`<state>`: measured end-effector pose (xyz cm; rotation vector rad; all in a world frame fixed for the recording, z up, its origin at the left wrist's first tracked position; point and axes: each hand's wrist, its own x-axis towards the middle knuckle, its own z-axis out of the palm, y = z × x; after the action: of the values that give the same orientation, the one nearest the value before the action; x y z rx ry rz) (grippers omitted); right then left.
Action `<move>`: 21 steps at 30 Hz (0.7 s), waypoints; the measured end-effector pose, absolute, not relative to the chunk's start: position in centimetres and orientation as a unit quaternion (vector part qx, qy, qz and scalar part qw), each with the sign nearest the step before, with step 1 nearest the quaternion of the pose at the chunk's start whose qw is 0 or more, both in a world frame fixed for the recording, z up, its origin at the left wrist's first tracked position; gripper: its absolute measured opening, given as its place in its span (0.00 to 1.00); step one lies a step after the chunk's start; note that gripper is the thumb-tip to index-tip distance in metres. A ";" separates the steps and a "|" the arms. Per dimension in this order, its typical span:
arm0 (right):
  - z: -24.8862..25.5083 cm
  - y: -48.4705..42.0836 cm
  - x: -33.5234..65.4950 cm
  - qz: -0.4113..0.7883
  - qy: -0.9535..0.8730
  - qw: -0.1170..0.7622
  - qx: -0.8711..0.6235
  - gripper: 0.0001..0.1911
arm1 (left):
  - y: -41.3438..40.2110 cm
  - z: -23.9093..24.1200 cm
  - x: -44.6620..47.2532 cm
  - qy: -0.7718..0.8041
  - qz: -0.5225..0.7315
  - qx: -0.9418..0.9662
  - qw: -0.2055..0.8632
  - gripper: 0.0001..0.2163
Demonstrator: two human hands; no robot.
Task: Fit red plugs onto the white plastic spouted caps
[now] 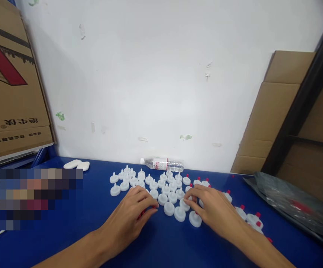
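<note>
Many white round caps with pointed nozzles stand on the blue table. My left hand (pixel 137 208) is closed, with small red tips (pixel 142 214) showing inside its curled fingers; a bit of red also shows between thumb and forefinger. My right hand (pixel 206 201) is bent over a white nozzle cap (pixel 184 205), its fingertips closed at the nozzle, which they hide. Plain white nozzle caps (pixel 154 184) stand in a cluster between and behind the hands. Around my right hand and forearm are nozzle caps with red tips (pixel 241 212). One of these (pixel 195 219) sits just below my right thumb.
A clear plastic bottle (pixel 162 163) lies against the white wall behind the caps. White rounded objects (pixel 76 164) lie at the back left. A blurred patch covers the left side. A cardboard box (pixel 13 93) stands left; a grey plastic bag (pixel 295 208) lies right.
</note>
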<state>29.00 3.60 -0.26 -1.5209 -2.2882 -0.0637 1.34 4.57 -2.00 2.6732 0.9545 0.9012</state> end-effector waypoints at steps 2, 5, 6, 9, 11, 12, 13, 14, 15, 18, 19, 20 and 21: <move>-0.2 3.6 29.0 -0.049 -0.821 0.205 -0.531 0.09 | 4.6 -2.0 1.3 0.316 0.306 0.894 0.083 0.06; -0.2 3.4 28.9 -0.072 -0.816 0.252 -0.515 0.10 | 4.4 -1.9 1.3 0.306 0.323 0.892 0.084 0.06; -0.2 3.3 28.8 -0.063 -0.811 0.276 -0.511 0.10 | 4.4 -1.9 1.3 0.303 0.328 0.891 0.083 0.06; -0.3 2.8 28.2 -0.007 -0.810 0.334 -0.482 0.08 | 4.2 -1.9 1.4 0.292 0.346 0.888 0.077 0.06; -0.5 2.3 27.7 0.028 -0.824 0.334 -0.457 0.08 | 4.1 -1.8 1.5 0.282 0.357 0.888 0.073 0.05; -0.5 2.0 27.5 0.039 -0.832 0.328 -0.445 0.08 | 4.1 -1.8 1.5 0.274 0.363 0.888 0.070 0.05; -0.6 1.8 27.2 0.045 -0.841 0.322 -0.433 0.08 | 4.0 -1.7 1.5 0.267 0.369 0.888 0.067 0.05; -0.6 1.5 27.0 0.047 -0.850 0.316 -0.418 0.07 | 4.0 -1.7 1.6 0.259 0.374 0.888 0.064 0.05; -0.7 1.3 26.7 0.045 -0.860 0.312 -0.402 0.07 | 3.9 -1.7 1.6 0.253 0.377 0.889 0.060 0.04; -0.7 0.8 26.1 0.041 -0.884 0.298 -0.357 0.07 | 3.7 -1.7 1.6 0.231 0.386 0.892 0.052 0.04; -0.7 0.7 25.9 0.042 -0.888 0.294 -0.351 0.06 | 3.6 -1.7 1.6 0.219 0.389 0.894 0.050 0.04; -0.8 0.7 25.7 0.043 -0.890 0.289 -0.349 0.06 | 3.6 -1.8 1.6 0.204 0.392 0.896 0.047 0.04; -0.8 0.6 25.6 0.042 -0.892 0.285 -0.350 0.05 | 3.6 -1.9 1.6 0.189 0.396 0.897 0.043 0.05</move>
<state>25.60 0.64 -0.80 -0.9353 -2.3848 0.1122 1.60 3.56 -1.85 2.7444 0.5790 1.2111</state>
